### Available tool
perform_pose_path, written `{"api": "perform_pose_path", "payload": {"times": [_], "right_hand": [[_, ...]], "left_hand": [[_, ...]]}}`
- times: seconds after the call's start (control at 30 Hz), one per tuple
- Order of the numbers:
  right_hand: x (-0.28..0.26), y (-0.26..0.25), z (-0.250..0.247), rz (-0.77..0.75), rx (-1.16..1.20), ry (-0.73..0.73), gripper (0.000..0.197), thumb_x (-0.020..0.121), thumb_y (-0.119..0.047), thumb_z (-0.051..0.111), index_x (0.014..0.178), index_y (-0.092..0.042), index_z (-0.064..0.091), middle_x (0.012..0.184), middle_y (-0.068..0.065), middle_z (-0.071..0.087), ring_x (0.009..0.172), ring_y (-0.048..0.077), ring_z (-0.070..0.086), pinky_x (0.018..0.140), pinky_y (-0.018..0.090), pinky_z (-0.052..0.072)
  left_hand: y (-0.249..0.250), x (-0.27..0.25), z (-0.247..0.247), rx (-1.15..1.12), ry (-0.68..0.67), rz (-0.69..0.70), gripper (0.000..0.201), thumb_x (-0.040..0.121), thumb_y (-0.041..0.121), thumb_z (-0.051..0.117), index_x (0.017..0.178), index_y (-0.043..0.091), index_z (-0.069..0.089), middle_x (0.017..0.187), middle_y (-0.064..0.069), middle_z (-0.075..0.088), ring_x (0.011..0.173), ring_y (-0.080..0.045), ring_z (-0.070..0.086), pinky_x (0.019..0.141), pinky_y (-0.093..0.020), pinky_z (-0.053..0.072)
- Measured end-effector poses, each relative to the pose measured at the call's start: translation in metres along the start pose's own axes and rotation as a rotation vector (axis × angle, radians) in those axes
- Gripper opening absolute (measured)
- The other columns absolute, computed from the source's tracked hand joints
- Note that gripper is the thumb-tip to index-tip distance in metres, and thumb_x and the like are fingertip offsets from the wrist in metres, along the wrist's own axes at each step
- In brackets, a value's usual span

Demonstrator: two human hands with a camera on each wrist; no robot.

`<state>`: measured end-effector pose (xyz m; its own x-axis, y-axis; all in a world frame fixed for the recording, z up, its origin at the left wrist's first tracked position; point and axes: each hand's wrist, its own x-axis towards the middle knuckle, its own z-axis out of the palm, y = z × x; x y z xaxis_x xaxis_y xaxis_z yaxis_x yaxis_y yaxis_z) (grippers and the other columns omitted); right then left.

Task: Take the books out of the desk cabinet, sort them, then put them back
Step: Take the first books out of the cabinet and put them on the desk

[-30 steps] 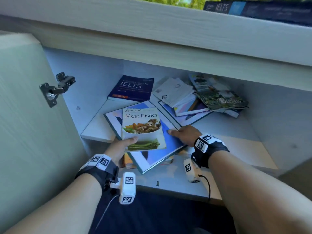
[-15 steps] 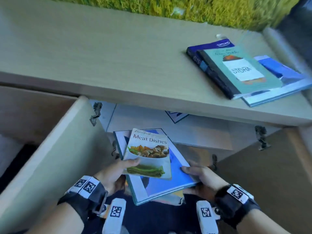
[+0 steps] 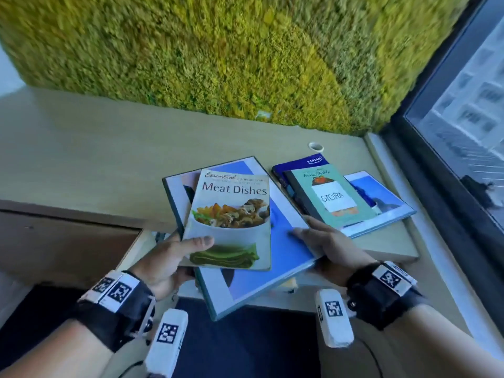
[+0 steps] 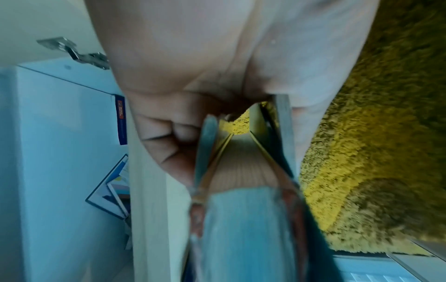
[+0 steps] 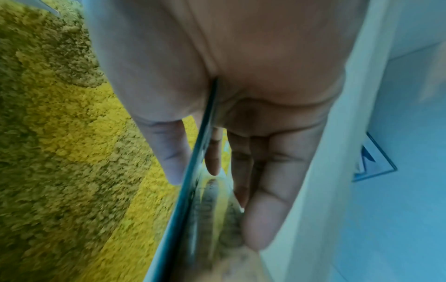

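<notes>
I hold a stack of books in the air at the desk's front edge. On top lies the "Meat Dishes" cookbook point(image 3: 231, 219), on a large blue and white book point(image 3: 283, 249); a yellowish book edge peeks out underneath. My left hand point(image 3: 174, 255) grips the stack's left side, thumb on the cookbook cover. My right hand point(image 3: 327, 246) grips the right side, thumb on the blue cover, fingers underneath point(image 5: 260, 190). In the left wrist view the stack's edge point(image 4: 241, 219) runs out from the palm. On the desk point(image 3: 95, 159) at the right lies a pile topped by a teal "STORA" book point(image 3: 332, 197).
A mossy yellow-green wall panel point(image 3: 218, 55) backs the desk. A window point(image 3: 463, 105) runs along the right. The cabinet door point(image 3: 54, 246) stands open below left. More books point(image 4: 113, 188) remain inside the cabinet.
Both hands have lifted the stack out of the cabinet and up to desk height. My view has tilted up from the cabinet interior to the desk top and wall.
</notes>
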<state>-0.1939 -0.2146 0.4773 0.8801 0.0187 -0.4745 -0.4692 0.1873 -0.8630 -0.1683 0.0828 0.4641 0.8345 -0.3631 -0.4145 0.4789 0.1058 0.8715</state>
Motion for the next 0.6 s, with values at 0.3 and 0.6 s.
{"api": "perform_pose_path", "payload": {"times": [0.3,0.6], "right_hand": [[0.107,-0.018,-0.032,-0.095,-0.102,0.42,0.039,0.087,-0.034,0.069,0.123,-0.018,0.063,0.116,0.009,0.065,0.099,0.032,0.064,0.089,0.047,0.057],[0.067,0.099,-0.07,-0.303,-0.733,0.191,0.029,0.098,-0.013,0.064,0.127,-0.017,0.064,0.145,-0.009,0.049,0.1,0.012,0.066,0.082,0.019,0.055]], "left_hand": [[-0.009,0.183,0.004,0.003,0.175,-0.064,0.049,0.08,0.032,0.085,0.118,0.011,0.064,0.124,-0.016,0.068,0.104,-0.035,0.068,0.09,-0.055,0.056],[-0.014,0.175,-0.031,0.802,0.611,0.279,0.094,0.086,0.069,0.057,0.157,0.013,0.029,0.148,-0.023,0.042,0.139,-0.034,0.037,0.114,-0.044,0.032]]}}
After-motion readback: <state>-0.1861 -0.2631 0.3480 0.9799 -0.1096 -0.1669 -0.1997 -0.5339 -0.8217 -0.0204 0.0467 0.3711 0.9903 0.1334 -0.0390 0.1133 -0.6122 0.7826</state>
